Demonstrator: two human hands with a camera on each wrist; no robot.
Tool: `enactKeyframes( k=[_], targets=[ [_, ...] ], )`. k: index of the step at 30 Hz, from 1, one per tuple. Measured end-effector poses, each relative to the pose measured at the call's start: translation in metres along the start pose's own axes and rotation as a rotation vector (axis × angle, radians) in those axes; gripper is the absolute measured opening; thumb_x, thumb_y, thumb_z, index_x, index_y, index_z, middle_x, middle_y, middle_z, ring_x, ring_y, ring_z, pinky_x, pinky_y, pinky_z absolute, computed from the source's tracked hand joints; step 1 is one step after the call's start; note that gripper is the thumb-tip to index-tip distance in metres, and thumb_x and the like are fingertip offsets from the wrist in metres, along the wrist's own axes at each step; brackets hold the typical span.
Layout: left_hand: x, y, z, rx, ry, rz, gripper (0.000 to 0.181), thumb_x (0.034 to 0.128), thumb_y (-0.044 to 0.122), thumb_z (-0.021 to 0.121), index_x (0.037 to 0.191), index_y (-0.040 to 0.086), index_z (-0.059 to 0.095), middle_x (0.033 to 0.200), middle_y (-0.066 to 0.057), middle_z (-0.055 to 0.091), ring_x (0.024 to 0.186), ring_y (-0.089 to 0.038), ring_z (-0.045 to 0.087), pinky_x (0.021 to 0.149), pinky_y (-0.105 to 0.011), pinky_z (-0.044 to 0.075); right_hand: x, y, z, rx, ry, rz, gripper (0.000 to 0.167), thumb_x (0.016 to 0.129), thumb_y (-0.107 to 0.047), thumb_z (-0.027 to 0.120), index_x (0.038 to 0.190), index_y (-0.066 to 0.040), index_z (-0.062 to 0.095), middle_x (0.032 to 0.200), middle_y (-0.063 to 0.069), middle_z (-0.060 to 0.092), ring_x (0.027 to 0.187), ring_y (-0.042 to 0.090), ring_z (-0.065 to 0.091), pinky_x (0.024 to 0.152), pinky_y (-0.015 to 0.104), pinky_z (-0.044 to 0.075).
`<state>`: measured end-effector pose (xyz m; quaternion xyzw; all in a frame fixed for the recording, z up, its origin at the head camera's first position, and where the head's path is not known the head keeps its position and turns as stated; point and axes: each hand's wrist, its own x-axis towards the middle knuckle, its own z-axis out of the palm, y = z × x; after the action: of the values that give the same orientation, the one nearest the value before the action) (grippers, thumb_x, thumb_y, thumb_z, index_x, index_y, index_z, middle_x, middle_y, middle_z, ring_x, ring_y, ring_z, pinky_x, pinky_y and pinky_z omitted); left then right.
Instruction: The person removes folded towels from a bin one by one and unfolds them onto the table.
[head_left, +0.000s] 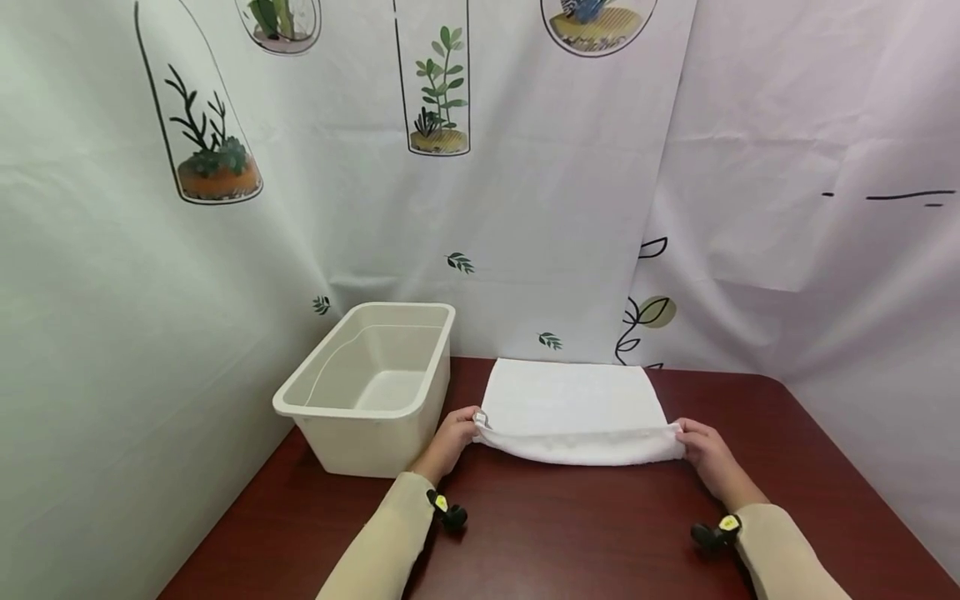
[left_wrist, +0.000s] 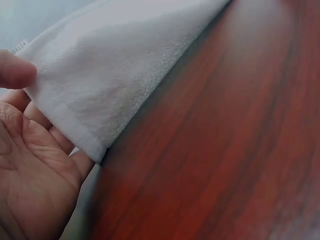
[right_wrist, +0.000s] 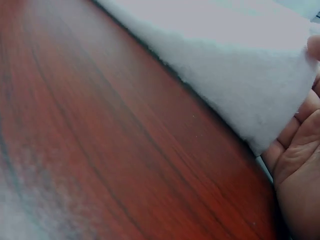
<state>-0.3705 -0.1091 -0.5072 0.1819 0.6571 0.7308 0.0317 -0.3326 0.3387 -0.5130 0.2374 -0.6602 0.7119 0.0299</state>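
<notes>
A white towel (head_left: 573,396) lies spread at the back of the dark red table, its near edge raised and sagging between my two hands. My left hand (head_left: 453,437) pinches the near left corner, where a small tag (head_left: 481,418) shows. On the other side my right hand (head_left: 707,452) pinches the near right corner. In the left wrist view the thumb presses on the towel (left_wrist: 105,70) with the other fingers beneath it. The right wrist view shows the towel's fuzzy surface (right_wrist: 225,70) hanging down from the fingers, with the thumb partly cut off by the frame edge.
An off-white plastic tub (head_left: 363,412) stands left of the towel, close to my left hand; nothing shows inside it. The wood-grain table (head_left: 570,533) extends in front and to the right. Printed white curtains (head_left: 555,250) hang behind and at the sides.
</notes>
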Motion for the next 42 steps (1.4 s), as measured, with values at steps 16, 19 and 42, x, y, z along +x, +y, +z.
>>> enactKeyframes(
  k=[16,19,42],
  targets=[
    [-0.010,-0.002,-0.011,0.058,-0.215,0.096,0.039,0.0979,0.011,0.030,0.082,-0.022,0.043,0.078,-0.027,0.071,0.089,-0.027,0.075,0.098,-0.038,0.048,-0.008,-0.003,0.002,-0.271,0.027,0.046,0.037,0.108,-0.009,0.039,0.080,0.010,0.056,0.067,0.009,0.067,0.084,0.013,0.073,0.083,0.016,0.048],
    [-0.010,-0.001,-0.010,0.100,-0.203,0.093,0.036,0.0993,0.009,0.033,0.083,-0.021,0.047,0.080,-0.029,0.070,0.088,-0.033,0.074,0.095,-0.038,0.050,-0.008,-0.003,0.003,-0.271,0.042,0.055,0.034,0.107,-0.008,0.041,0.083,0.011,0.055,0.067,0.009,0.067,0.083,0.012,0.072,0.081,0.017,0.049],
    [-0.002,0.035,0.068,0.861,-0.014,-0.032,0.036,0.1016,0.011,0.050,0.136,0.006,0.059,0.146,-0.016,0.053,0.135,-0.031,0.050,0.110,-0.049,0.040,0.031,-0.023,0.059,-0.543,0.258,0.226,0.040,0.104,-0.015,0.056,0.139,0.003,0.053,0.139,0.025,0.058,0.122,0.016,0.060,0.097,0.020,0.046]
  ],
)
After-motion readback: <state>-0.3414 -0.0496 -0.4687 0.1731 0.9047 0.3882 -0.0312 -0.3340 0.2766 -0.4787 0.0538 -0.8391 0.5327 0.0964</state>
